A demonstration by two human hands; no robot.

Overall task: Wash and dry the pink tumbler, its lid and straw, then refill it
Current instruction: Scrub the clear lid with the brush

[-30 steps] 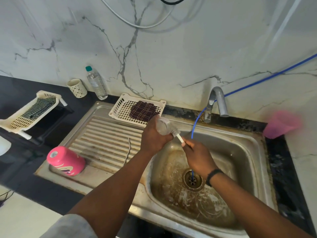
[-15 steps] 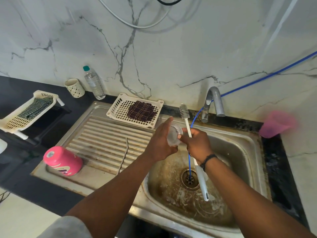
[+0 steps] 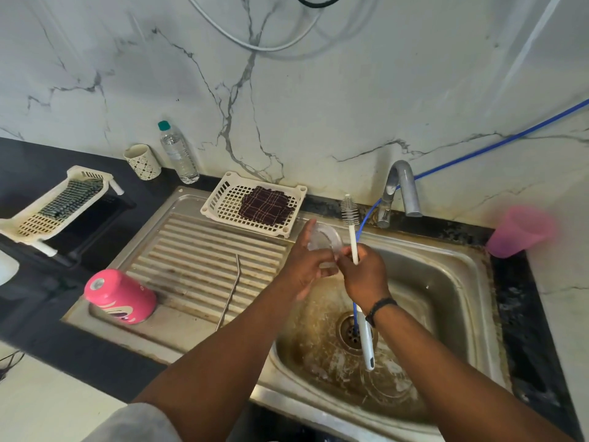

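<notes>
The pink tumbler [image 3: 119,296] lies on its side at the near left corner of the draining board. A bent metal straw [image 3: 230,293] rests on the ribbed board to its right. Over the sink basin my left hand [image 3: 307,261] holds the clear round lid [image 3: 323,239] by its edge. My right hand [image 3: 363,275] grips a white bottle brush [image 3: 350,215] by the shaft, bristles up beside the lid and handle hanging down over the drain. Both hands touch around the lid.
A steel tap [image 3: 400,189] with a blue hose [image 3: 478,153] stands behind the sink [image 3: 446,282]. A white basket with a dark cloth [image 3: 266,205] sits at the board's back. A pink cup [image 3: 519,231] stands right; a water bottle [image 3: 177,153], mug [image 3: 141,162] and white rack [image 3: 54,207] left.
The brush was inside the lid a second ago; it has been drawn out and now stands upright beside it. Both hands have lifted slightly toward the tap.
</notes>
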